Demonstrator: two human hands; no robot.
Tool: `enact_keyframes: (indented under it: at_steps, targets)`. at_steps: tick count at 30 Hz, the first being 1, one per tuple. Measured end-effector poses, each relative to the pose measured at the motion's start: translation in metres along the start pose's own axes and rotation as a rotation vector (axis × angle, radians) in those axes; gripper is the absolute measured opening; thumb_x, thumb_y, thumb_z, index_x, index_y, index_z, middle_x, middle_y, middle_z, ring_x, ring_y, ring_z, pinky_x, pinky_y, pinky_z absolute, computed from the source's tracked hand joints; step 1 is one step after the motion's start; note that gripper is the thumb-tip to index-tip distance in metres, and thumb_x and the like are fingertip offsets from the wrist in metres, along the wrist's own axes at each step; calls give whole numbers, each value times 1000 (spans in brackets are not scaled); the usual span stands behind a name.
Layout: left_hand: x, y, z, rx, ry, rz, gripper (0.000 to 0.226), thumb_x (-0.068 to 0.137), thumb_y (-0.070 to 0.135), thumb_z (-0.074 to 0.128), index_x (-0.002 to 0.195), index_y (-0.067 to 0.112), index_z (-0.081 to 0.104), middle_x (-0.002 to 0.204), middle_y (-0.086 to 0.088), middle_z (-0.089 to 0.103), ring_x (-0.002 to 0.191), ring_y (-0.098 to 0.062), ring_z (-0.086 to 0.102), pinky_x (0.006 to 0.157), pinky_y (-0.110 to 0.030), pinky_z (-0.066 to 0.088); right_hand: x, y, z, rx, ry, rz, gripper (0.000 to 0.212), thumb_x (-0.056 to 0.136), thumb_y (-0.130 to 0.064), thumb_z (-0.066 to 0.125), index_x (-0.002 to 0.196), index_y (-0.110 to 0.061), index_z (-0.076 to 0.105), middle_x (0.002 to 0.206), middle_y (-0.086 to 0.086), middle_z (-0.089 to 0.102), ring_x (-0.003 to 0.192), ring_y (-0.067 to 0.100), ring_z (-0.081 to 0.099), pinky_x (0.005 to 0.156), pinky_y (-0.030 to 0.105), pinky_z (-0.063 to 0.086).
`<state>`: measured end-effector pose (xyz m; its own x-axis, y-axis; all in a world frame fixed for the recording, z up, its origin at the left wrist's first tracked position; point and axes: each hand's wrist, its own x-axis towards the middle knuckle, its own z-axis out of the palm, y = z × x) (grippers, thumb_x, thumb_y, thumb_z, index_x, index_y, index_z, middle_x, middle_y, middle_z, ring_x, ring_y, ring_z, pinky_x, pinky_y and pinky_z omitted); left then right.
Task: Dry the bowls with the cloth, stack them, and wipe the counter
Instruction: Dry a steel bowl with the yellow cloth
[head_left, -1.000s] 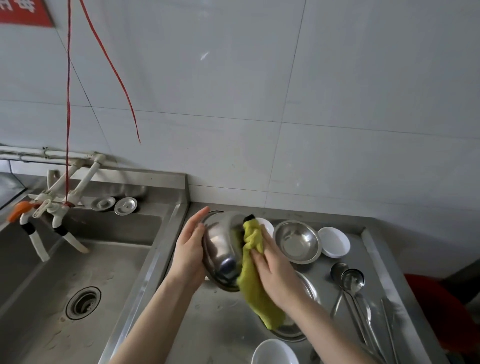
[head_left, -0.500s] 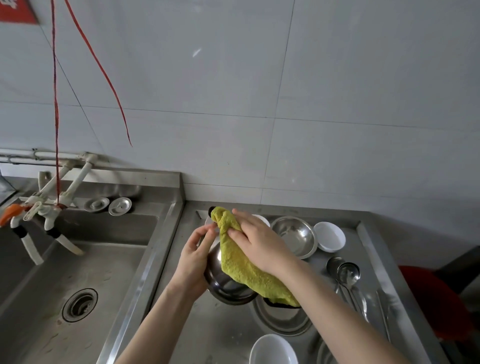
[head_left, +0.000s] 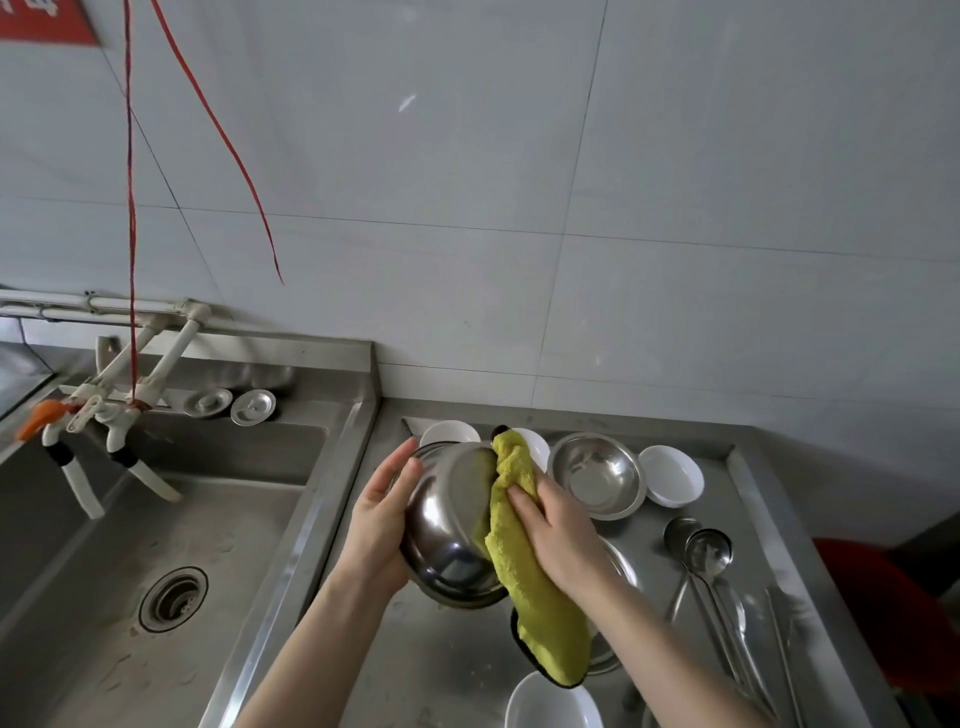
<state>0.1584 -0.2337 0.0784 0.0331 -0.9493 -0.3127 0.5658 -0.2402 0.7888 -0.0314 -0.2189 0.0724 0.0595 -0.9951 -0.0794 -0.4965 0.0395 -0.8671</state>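
Observation:
A steel bowl (head_left: 447, 525) is held tilted above the steel counter (head_left: 452, 670), its outer base facing me. My left hand (head_left: 382, 525) grips its left rim. My right hand (head_left: 561, 530) presses a yellow-green cloth (head_left: 524, 571) against the bowl's right side, and the cloth hangs down below the hand. Another steel bowl (head_left: 597, 475) sits upright on the counter behind. White bowls stand at the back (head_left: 449, 431), to the right (head_left: 672, 475) and at the near edge (head_left: 550, 704). A further steel dish lies partly hidden under the cloth.
A deep sink (head_left: 156, 545) with a drain lies to the left, with white taps (head_left: 119, 415) over it. Ladles and utensils (head_left: 717, 587) lie on the counter's right. A red stool (head_left: 893, 613) stands beyond the right edge. The tiled wall rises behind.
The cloth and my right hand have slid from the bowl's top down to its right side. The bowl has tipped up again, with its base turned toward me.

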Motion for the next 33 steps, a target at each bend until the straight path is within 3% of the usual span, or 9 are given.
enact_keyframes:
  at_steps: [3,8,13,19,22,25,27,30,33]
  targets:
    - [2,-2,4,10,-8,4,29,86,17,64,114,23,67,98,-12,74,81,-25,72,71,-40,61,-9,-2,10,-126,75,-111,50,99,-44,37,146,-31,33,149,-16,34,130,-3,34,110,16,26]
    - [2,-9,17,25,-42,-18,27,93,25,57,118,15,64,105,-13,74,93,-26,72,76,-38,61,-7,-25,9,-467,74,-290,53,98,-47,25,149,-30,26,157,-12,21,145,7,15,117,34,24]
    - [11,-2,19,10,16,-63,51,81,49,60,125,22,61,122,-17,67,109,-32,67,93,-47,53,-17,-25,21,-791,84,-596,50,101,-41,32,149,-32,25,160,-3,13,144,21,22,114,44,29]
    - [14,0,14,-81,6,-97,43,70,44,67,110,29,66,105,-6,73,98,-28,70,79,-45,57,-33,-2,14,-792,161,-685,57,97,-32,43,150,-32,22,160,-2,13,145,21,18,110,48,33]
    - [14,0,12,-131,8,-136,28,73,38,68,100,30,70,99,-8,75,90,-31,72,65,-45,60,-37,4,7,-545,226,-619,56,99,-36,40,150,-37,18,159,-7,15,146,17,15,110,42,36]
    - [14,-2,5,-134,-18,-141,30,76,37,65,106,35,67,107,-4,72,94,-28,69,62,-41,59,-31,-3,4,-58,249,-384,48,98,-50,32,144,-55,16,155,-19,23,142,2,23,114,26,28]
    - [12,-3,2,-102,-67,-137,35,78,35,62,112,35,63,111,-2,70,94,-25,69,62,-37,60,-19,-5,-2,142,215,-215,48,97,-52,35,144,-47,29,146,-21,38,133,-4,35,113,27,31]
    - [5,-1,3,-73,-170,-150,40,74,30,70,114,29,65,106,-7,73,85,-25,72,61,-37,60,1,-17,-25,45,127,-97,36,98,-47,40,131,-38,52,114,-14,65,106,4,60,98,35,46]
    - [2,0,5,-32,-243,-169,62,59,31,90,116,23,68,108,-13,72,82,-28,71,64,-40,61,11,-38,-39,-197,-7,-75,33,99,-47,37,119,-31,57,102,-8,66,94,14,62,86,35,49]
